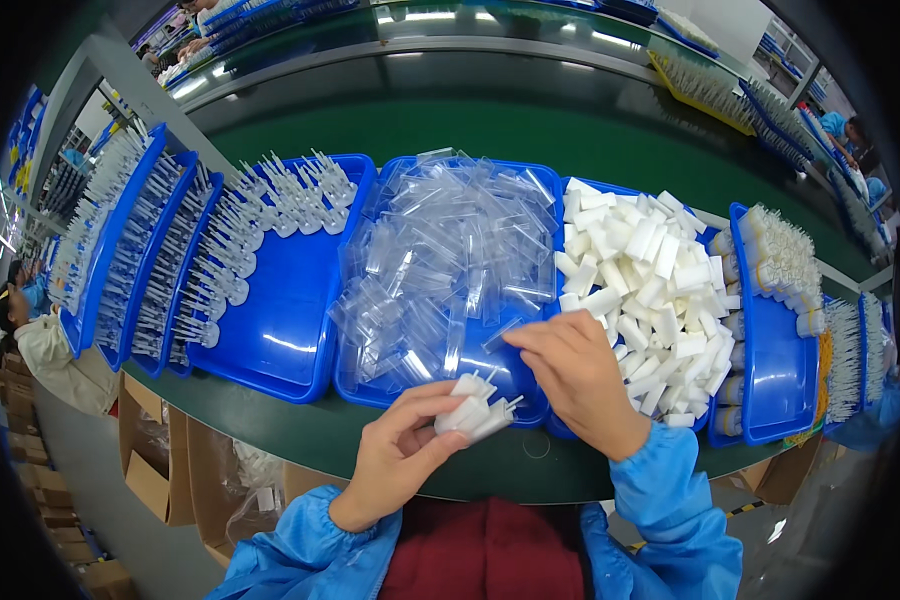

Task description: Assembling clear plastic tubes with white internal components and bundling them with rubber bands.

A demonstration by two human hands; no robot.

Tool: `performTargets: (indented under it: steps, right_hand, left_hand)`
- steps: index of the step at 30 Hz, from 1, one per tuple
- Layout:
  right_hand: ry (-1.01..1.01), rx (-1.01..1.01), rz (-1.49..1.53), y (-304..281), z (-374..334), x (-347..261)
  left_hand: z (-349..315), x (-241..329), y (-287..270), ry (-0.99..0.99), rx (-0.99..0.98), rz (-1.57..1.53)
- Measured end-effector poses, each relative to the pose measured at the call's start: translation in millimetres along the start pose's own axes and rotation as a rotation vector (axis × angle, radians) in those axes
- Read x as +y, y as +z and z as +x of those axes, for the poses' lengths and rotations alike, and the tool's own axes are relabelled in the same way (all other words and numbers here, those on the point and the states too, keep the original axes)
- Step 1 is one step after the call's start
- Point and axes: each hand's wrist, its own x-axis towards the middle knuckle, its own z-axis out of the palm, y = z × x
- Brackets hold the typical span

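Note:
In my left hand (398, 452) is a small cluster of white block-shaped pieces (475, 412), with thin clear stems sticking out of their ends. The fingers are closed around them, above the front edge of the middle blue tray (518, 378). My right hand (582, 378) pinches a clear flat plastic sleeve (500, 336) between thumb and fingers, over that same tray. A loose heap of similar clear sleeves (450, 245) fills most of it. Just right of my right hand, a pile of white foam-like blocks (660, 275) fills another blue tray.
A blue tray (282, 320) at left holds upright clear stemmed parts (305, 190); more filled trays (120, 240) overlap beside it. Right, a blue tray (778, 385) holds rows of off-white pieces (780, 255). Behind lies a green belt (530, 130). Cardboard boxes (160, 455) stand below left.

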Motion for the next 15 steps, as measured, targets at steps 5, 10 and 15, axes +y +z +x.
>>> performTargets:
  steps: [5,10,15]
  right_hand:
    - [-0.119,-0.203,-0.521,23,9,-8]
    - [0.163,-0.120,-0.015,12,2,-10]
    - [0.532,0.307,0.812,-3,-11,-48]
  left_hand:
    - [2,4,-3,0.033,0.021,0.016]
    - [1,2,4,0.098,0.025,0.045]
    - [2,3,12,0.054,0.037,0.118]
